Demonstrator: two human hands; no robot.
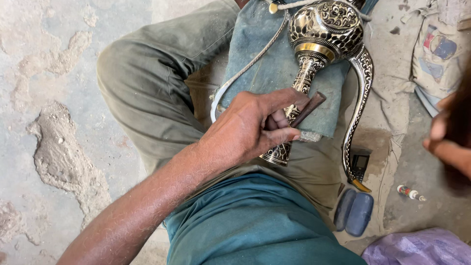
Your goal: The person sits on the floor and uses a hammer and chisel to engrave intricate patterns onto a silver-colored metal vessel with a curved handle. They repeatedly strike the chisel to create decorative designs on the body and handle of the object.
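Head view: left hand (255,127) closed around the narrow neck of an engraved black-and-brass ewer (321,39), gripping a dark wooden-handled tool (308,109) against it. Ewer lying across the lap on a blue-grey cloth (267,59), round body away from the wearer, long curved handle (358,113) sweeping down on the right. Right hand (449,132) blurred at the frame's right edge, grip impossible to tell. Dark spectacle case (354,212) and small vial (410,193) on the floor.
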